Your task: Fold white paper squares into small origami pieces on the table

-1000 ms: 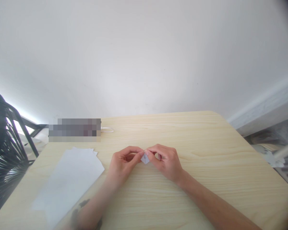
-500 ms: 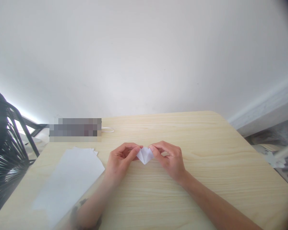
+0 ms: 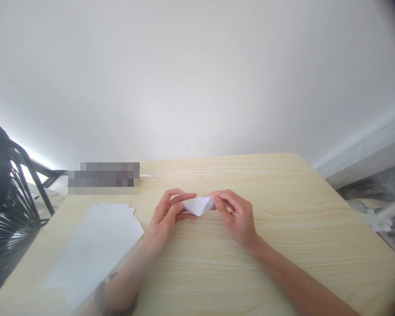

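A small piece of folded white paper (image 3: 198,206) is held up between my two hands over the middle of the table. It looks like a shallow boat shape, its point facing down toward me. My left hand (image 3: 169,216) pinches its left end, thumb on the near side, with the other fingers stretched along and under it. At the right end, my right hand (image 3: 237,216) grips the paper between thumb and bent fingers. The fingers hide both ends of the fold.
A stack of white paper sheets (image 3: 97,245) lies left of my left forearm on the light wooden table (image 3: 299,263). Behind it is a blurred-out dark object (image 3: 103,177) with a white loop (image 3: 148,177). A black woven chair (image 3: 6,210) stands at the left; a white wall (image 3: 197,87) rises behind.
The folded paper has gone from a kite-like point to a wider, flatter shape. My left hand's fingers have spread and shifted; my right hand has moved slightly outward.
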### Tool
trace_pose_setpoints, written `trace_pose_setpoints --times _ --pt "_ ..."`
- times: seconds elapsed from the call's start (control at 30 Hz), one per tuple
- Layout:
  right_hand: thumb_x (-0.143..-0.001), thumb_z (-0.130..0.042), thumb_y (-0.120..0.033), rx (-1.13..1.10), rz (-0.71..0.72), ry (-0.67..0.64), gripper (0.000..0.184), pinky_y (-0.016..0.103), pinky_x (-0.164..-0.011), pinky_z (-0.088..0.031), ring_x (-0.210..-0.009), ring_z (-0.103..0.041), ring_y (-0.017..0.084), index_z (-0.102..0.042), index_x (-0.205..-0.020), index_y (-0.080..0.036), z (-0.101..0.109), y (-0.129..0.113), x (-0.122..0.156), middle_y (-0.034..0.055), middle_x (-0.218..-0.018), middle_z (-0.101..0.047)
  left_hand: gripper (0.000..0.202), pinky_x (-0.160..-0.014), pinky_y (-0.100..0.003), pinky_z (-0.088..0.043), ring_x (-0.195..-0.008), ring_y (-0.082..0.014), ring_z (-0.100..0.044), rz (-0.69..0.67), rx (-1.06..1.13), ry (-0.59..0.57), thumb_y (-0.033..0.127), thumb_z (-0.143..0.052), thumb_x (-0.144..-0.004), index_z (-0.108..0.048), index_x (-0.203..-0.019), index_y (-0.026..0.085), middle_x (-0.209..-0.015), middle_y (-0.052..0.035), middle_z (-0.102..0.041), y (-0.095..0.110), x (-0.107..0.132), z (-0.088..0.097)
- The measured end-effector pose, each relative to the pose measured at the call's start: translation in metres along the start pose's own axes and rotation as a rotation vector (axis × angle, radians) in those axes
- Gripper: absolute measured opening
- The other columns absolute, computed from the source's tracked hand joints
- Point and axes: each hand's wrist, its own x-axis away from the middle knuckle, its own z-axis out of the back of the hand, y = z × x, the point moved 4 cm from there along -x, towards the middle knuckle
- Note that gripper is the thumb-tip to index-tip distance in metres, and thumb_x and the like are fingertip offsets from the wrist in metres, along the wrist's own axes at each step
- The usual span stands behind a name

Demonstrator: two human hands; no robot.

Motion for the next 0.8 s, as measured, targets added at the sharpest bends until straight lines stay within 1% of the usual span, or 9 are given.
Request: trace_pose_setpoints --times 0.07,0.13,0.23,0.3,0.4,0.47,0.6,0.73,0.8 --pt "-0.082 -0.049 -0.022 0.058 0.053 -0.013 0.014 0.024 -0.063 -0.053 -0.07 -0.06 0.013 -0.062 -0.085 -0.018 0.0002 -0.0013 0.0002 0.0034 -0.079 -0.063 0.021 -0.07 -0.031 -0.047 -0.081 -0.0165 -0.059 -0.026 -0.124 -0.065 0.012 -0.036 -0.083 -0.053 -0.094 0.018 -0.12 -0.0072 -0.053 0.0028 0.0023 0.0003" --pt "-0.082 -0.049 -0.02 0.103 0.099 -0.02 0.013 0.023 -0.062 -0.052 -0.069 -0.06 0.012 -0.062 -0.085 -0.018 0.0006 -0.0028 0.0001 0.003 -0.078 -0.063 0.026 -0.074 -0.03 -0.045 -0.077 -0.014 -0.059 -0.049 -0.303 -0.144 0.011 -0.035 -0.082 -0.06 -0.085 0.016 -0.126 -0.0063 -0.048 0.0052 0.0045 0.0" --pt "-0.082 -0.049 -0.017 0.133 0.125 -0.017 0.012 0.023 -0.062 -0.051 -0.069 -0.06 0.012 -0.062 -0.085 -0.018 0.0017 -0.004 -0.0006 0.003 -0.078 -0.063 0.017 -0.077 -0.029 -0.045 -0.087 -0.0172 -0.058 -0.104 -0.507 -0.182 0.018 -0.046 -0.08 -0.062 -0.088 0.017 -0.127 -0.0063 -0.047 0.0073 0.0054 0.0003" --pt "-0.082 -0.05 -0.016 0.143 0.133 -0.013 0.012 0.023 -0.063 -0.05 -0.07 -0.06 0.012 -0.061 -0.085 -0.018 0.0021 -0.0042 -0.0009 0.0029 -0.078 -0.063 0.018 -0.076 -0.03 -0.047 -0.084 -0.0171 -0.059 -0.132 -0.587 -0.187 0.019 -0.058 -0.073 -0.06 -0.091 0.018 -0.122 -0.0074 -0.051 0.0058 0.004 -0.0003" --pt "-0.081 -0.05 -0.014 0.143 0.139 -0.024 0.012 0.023 -0.063 -0.05 -0.07 -0.06 0.012 -0.06 -0.086 -0.018 0.0015 -0.0029 -0.0005 0.0028 -0.08 -0.063 0.018 -0.071 -0.029 -0.049 -0.074 -0.0152 -0.06 -0.178 -0.658 -0.151 0.018 -0.065 -0.067 -0.06 -0.084 0.017 -0.107 -0.007 -0.061 0.003 0.0009 0.0" --pt "-0.082 -0.049 -0.014 0.128 0.132 -0.043 0.013 0.023 -0.064 -0.05 -0.071 -0.06 0.012 -0.06 -0.087 -0.018 0.0003 -0.0012 0.0003 0.003 -0.081 -0.062 0.008 -0.071 -0.028 -0.049 -0.077 -0.0163 -0.061 -0.216 -0.697 -0.11 0.017 -0.063 -0.07 -0.062 -0.077 0.016 -0.1 -0.0064 -0.065 0.0029 -0.0004 0.0014" --pt "-0.082 -0.047 -0.015 0.095 0.098 -0.075 0.012 0.024 -0.066 -0.05 -0.073 -0.058 0.013 -0.057 -0.087 -0.017 -0.0007 0.0014 0.0013 0.0036 -0.082 -0.059 0.004 -0.074 -0.027 -0.048 -0.086 -0.0182 -0.061 -0.265 -0.73 -0.073 0.018 -0.06 -0.073 -0.064 -0.072 0.017 -0.099 -0.0062 -0.066 0.0042 -0.0005 0.0047" --pt "-0.081 -0.046 -0.015 0.125 0.117 -0.127 0.008 0.025 -0.064 -0.049 -0.069 -0.056 0.012 -0.054 -0.083 -0.018 0.0008 -0.0005 -0.0007 0.0024 -0.077 -0.057 0.004 -0.074 -0.028 -0.048 -0.086 -0.0186 -0.061 -0.291 -0.786 -0.061 0.018 -0.06 -0.073 -0.064 -0.071 0.017 -0.097 -0.0062 -0.065 0.0053 0.0 0.0059" --pt "-0.081 -0.045 -0.014 0.114 0.156 -0.179 0.012 0.026 -0.066 -0.05 -0.079 -0.056 0.014 -0.054 -0.088 -0.018 0.0011 -0.0025 -0.002 0.0047 -0.085 -0.057 0.004 -0.072 -0.027 -0.049 -0.084 -0.018 -0.061 -0.305 -0.827 -0.061 0.016 -0.061 -0.072 -0.065 -0.071 0.017 -0.095 -0.006 -0.066 0.0063 0.0 0.0053"
